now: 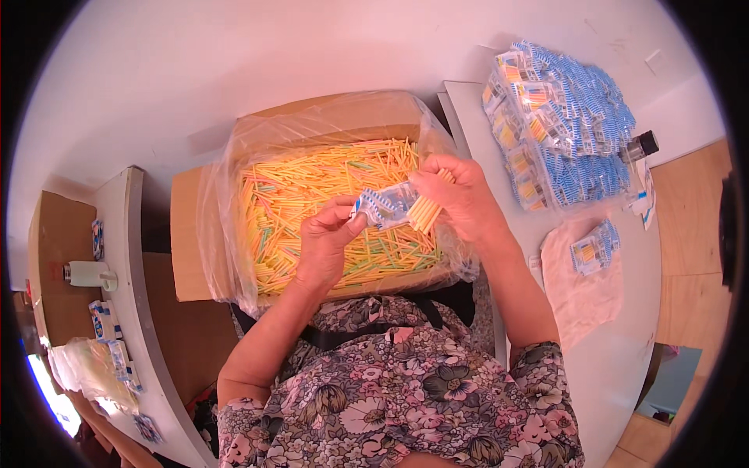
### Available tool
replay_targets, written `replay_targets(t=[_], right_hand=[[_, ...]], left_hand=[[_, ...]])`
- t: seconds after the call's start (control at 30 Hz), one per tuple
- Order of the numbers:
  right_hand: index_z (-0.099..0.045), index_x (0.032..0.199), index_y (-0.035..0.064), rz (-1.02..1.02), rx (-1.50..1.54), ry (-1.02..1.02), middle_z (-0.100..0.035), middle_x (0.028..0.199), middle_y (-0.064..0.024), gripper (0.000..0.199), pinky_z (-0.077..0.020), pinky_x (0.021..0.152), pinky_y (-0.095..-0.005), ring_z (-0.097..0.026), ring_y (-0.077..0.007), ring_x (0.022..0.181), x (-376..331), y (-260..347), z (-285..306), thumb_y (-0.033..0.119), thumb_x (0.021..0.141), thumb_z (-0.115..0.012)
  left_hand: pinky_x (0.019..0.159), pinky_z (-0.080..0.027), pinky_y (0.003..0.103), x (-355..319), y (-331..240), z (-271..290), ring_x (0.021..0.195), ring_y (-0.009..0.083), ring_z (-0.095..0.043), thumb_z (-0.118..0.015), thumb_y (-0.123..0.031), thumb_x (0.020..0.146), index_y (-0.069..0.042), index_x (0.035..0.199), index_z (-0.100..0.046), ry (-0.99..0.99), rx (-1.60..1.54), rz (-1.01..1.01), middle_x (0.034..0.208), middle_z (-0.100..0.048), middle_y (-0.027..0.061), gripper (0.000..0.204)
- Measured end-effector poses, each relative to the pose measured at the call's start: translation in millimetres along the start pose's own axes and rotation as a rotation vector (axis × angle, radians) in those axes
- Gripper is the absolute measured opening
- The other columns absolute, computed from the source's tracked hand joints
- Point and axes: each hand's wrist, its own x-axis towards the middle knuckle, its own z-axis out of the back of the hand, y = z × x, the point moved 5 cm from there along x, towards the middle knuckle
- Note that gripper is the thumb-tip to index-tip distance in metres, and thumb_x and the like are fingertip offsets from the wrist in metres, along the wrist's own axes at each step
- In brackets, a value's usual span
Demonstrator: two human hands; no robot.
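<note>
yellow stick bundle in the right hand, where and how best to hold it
Probably around its upper half, from the right, as the right hand does: the yellow stick bundle is long and slender, and this leaves its lower ends exposed.

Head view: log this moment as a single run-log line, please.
left hand: pinches small clear-and-blue plastic packet | right hand: holds bundle of thin yellow sticks | beneath both: open brown cardboard box

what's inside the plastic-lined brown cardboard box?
Loose thin sticks, mostly yellow, some green. Bottom of the box hidden; left hand, right hand and clear-and-blue plastic pouch cover some.
</note>
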Motion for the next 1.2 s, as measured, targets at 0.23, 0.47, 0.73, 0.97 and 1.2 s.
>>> replay_targets(t=[0.23,0.47,0.73,0.97,1.2], right_hand=[[-0.064,0.077,0.0013,0.011,-0.414,0.13,-0.056,0.061,0.0024,0.027,-0.0361,0.048,-0.0228,-0.049,-0.004,0.057,15.1,3.9,-5.6,0.026,0.086,-0.067],[-0.061,0.075,0.0013,0.33,-0.787,0.122,-0.052,0.058,-0.004,0.027,-0.036,0.049,-0.0275,-0.046,-0.0088,0.054,15.4,10.2,-17.8,0.025,0.086,-0.066],[-0.057,0.086,0.0037,0.32,-0.871,0.057,-0.048,0.057,0.0001,0.024,-0.0334,0.048,-0.028,-0.04,-0.008,0.052,-16.5,27.9,-10.2,0.025,0.086,-0.069],[-0.062,0.11,0.0036,0.817,-0.954,-0.186,-0.064,0.084,-0.0067,0.036,-0.0483,0.065,-0.0299,-0.061,-0.0204,0.071,-51.9,8.2,11.8,0.016,0.079,-0.074],[-0.065,0.11,0.0045,0.53,-0.78,-0.375,-0.069,0.09,-0.0141,0.029,-0.0528,0.071,-0.033,-0.068,-0.0267,0.08,-113.2,-11.2,64.1,0.009,0.082,-0.069]], left_hand=[[0.093,-0.042,0.03,-2.1,-4.0,-4.3,0.103,0.0146,-0.055,-0.069,0.002,0.079,-0.007,0.086,-0.073,0.166,0.158,0.053,0.111,-0.06,0.0043,0.012],[0.092,-0.044,0.03,-4.4,4.4,-5.4,0.103,0.0148,-0.056,-0.068,-0.001,0.083,-0.006,0.088,-0.073,0.229,0.171,0.132,0.114,-0.06,0.0049,0.009],[0.095,-0.044,0.03,-3.3,18.3,-21.9,0.103,0.0115,-0.058,-0.064,-0.02,0.091,-0.003,0.111,-0.068,0.255,-0.088,0.256,0.113,-0.065,0.0033,0.026],[0.093,-0.042,0.031,3.6,39.1,-55.2,0.098,0.0111,-0.058,-0.062,-0.019,0.093,-0.002,0.106,-0.068,0.327,-0.073,0.198,0.103,-0.068,0.0023,0.023],[0.095,-0.042,0.029,-1.3,34.1,-80.7,0.105,0.0129,-0.056,-0.058,-0.01,0.093,0.001,0.109,-0.065,0.334,0.275,0.198,0.114,-0.063,0.005,0.02]])
